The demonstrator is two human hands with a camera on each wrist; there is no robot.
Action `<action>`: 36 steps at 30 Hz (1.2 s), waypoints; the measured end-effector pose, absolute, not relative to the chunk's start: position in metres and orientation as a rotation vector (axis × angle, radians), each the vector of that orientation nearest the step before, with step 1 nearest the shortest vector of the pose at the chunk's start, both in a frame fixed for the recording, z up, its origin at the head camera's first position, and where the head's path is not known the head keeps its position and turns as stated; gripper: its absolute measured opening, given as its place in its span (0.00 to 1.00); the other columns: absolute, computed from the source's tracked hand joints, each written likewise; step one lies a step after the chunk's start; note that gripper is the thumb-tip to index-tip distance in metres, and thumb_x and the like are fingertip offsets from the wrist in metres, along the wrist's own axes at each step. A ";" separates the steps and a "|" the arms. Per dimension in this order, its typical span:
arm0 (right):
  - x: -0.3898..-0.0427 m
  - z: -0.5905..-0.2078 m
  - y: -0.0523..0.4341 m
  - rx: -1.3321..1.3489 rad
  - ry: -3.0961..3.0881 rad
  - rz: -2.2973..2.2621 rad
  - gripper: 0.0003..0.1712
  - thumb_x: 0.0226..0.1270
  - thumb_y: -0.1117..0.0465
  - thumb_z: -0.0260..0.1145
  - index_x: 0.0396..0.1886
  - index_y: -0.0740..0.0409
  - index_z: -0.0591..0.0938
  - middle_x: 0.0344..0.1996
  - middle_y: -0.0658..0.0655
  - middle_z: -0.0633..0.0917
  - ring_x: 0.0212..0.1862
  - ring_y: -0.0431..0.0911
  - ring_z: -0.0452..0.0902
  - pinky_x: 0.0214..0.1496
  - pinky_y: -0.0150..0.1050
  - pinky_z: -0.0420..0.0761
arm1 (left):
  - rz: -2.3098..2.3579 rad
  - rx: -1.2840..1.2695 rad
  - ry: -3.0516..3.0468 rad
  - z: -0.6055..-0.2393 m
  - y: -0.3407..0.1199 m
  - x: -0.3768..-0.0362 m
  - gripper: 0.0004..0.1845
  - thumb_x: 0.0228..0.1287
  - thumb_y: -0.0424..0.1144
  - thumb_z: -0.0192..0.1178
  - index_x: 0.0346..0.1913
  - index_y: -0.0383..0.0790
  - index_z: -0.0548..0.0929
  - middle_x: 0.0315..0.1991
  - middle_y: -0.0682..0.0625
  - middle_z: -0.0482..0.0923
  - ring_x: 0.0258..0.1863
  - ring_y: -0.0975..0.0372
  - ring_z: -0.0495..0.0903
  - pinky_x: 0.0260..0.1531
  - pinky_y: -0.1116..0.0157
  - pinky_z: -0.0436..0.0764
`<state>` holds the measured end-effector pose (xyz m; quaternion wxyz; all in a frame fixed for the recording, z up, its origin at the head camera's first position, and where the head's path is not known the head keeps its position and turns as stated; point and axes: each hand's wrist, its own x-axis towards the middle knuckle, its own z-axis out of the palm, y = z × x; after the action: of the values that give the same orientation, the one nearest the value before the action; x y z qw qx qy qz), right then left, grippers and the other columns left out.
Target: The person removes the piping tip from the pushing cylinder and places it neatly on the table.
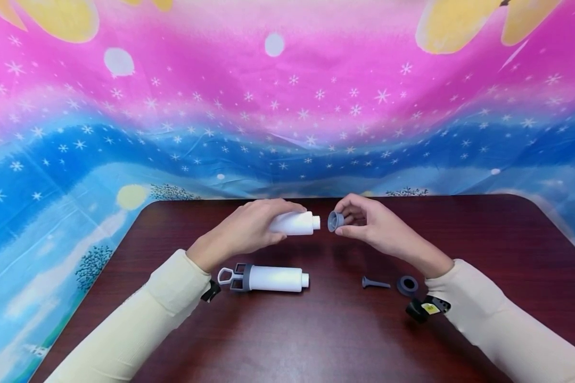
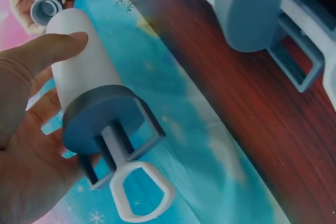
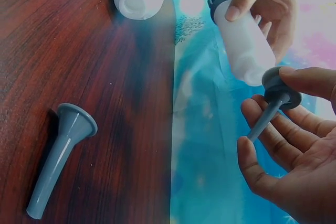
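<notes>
My left hand (image 1: 249,226) grips a white syringe barrel (image 1: 293,223) above the table, its threaded neck pointing right. In the left wrist view the thumb lies along the barrel, whose rear has a dark grey end cap (image 2: 100,114) with square finger loops and a white plunger ring (image 2: 167,195). My right hand (image 1: 371,221) pinches a grey screw collar (image 1: 335,221), its open side toward the neck, a small gap apart. From this collar a slim grey nozzle tube (image 3: 265,119) extends back toward the fingers, as the right wrist view shows.
A second white syringe (image 1: 275,279) lies on the dark wood table (image 1: 287,330), nearer the front. To the right lie a loose grey flared nozzle (image 1: 376,283) and a grey ring-shaped collar (image 1: 407,285). Behind the table hangs a patterned cloth (image 1: 287,106).
</notes>
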<state>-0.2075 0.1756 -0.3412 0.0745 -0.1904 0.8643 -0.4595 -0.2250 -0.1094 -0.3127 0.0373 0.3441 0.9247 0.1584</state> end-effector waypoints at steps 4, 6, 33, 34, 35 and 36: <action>-0.207 -0.342 0.176 -0.557 2.594 -1.369 0.16 0.71 0.66 0.71 0.55 0.57 0.79 0.47 0.57 0.86 0.51 0.49 0.84 0.54 0.41 0.84 | 0.466 1.043 2.814 -0.316 -0.110 -0.227 0.33 0.67 0.37 0.72 0.73 0.56 0.77 0.67 0.53 0.80 0.59 0.56 0.81 0.61 0.52 0.82; -0.207 -0.342 0.176 -0.556 2.590 -1.371 0.16 0.71 0.67 0.71 0.55 0.58 0.79 0.47 0.57 0.86 0.51 0.49 0.84 0.54 0.41 0.84 | 0.457 1.044 2.804 -0.319 -0.111 -0.229 0.32 0.67 0.36 0.72 0.72 0.56 0.77 0.66 0.53 0.81 0.59 0.56 0.82 0.60 0.52 0.82; -0.204 -0.342 0.180 -0.575 2.576 -1.388 0.16 0.71 0.65 0.72 0.55 0.60 0.79 0.46 0.58 0.86 0.50 0.48 0.84 0.51 0.36 0.83 | 0.337 0.899 2.606 -0.346 -0.103 -0.255 0.29 0.67 0.31 0.70 0.69 0.53 0.79 0.62 0.50 0.82 0.56 0.58 0.80 0.62 0.55 0.80; -0.205 -0.342 0.180 -0.575 2.577 -1.385 0.16 0.71 0.65 0.71 0.55 0.59 0.79 0.46 0.58 0.86 0.50 0.48 0.84 0.51 0.36 0.83 | 0.335 0.892 2.596 -0.347 -0.102 -0.255 0.30 0.67 0.31 0.70 0.70 0.53 0.79 0.63 0.50 0.82 0.56 0.58 0.80 0.63 0.54 0.80; -0.205 -0.342 0.181 -0.572 2.577 -1.383 0.16 0.71 0.65 0.71 0.55 0.59 0.79 0.46 0.58 0.86 0.50 0.48 0.84 0.51 0.36 0.84 | 0.332 0.884 2.588 -0.347 -0.102 -0.255 0.30 0.67 0.31 0.70 0.70 0.53 0.78 0.63 0.50 0.81 0.57 0.58 0.80 0.63 0.54 0.80; -0.205 -0.343 0.181 -0.572 2.576 -1.385 0.16 0.71 0.65 0.71 0.55 0.59 0.79 0.46 0.58 0.86 0.50 0.47 0.84 0.51 0.37 0.84 | 0.331 0.879 2.582 -0.348 -0.101 -0.255 0.30 0.67 0.31 0.70 0.70 0.53 0.78 0.63 0.50 0.81 0.57 0.58 0.79 0.63 0.54 0.80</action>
<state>-0.2047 0.1807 -0.3429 0.0808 -0.1913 0.8616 -0.4631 -0.2554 -0.1011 -0.3476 0.1959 0.3136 0.9216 0.1181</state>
